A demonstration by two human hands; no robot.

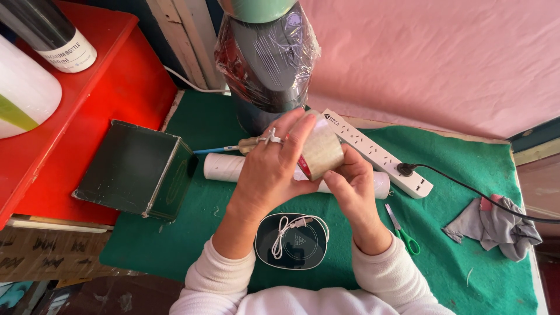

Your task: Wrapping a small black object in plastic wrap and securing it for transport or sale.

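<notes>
Tape roll (319,150), held above the green worktop (221,216), looks light, stiff and slick-sided. Left hand (274,169) wraps its outer face with curled fingers; right hand (353,186) pinches the lower rim, the firmest place to grip.

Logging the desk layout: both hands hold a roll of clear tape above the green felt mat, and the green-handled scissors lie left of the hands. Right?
Not quite: the head view shows the green-handled scissors right of the hands, beside the right hand. Both it and the left hand hold the roll of clear tape above the green felt mat.
</notes>
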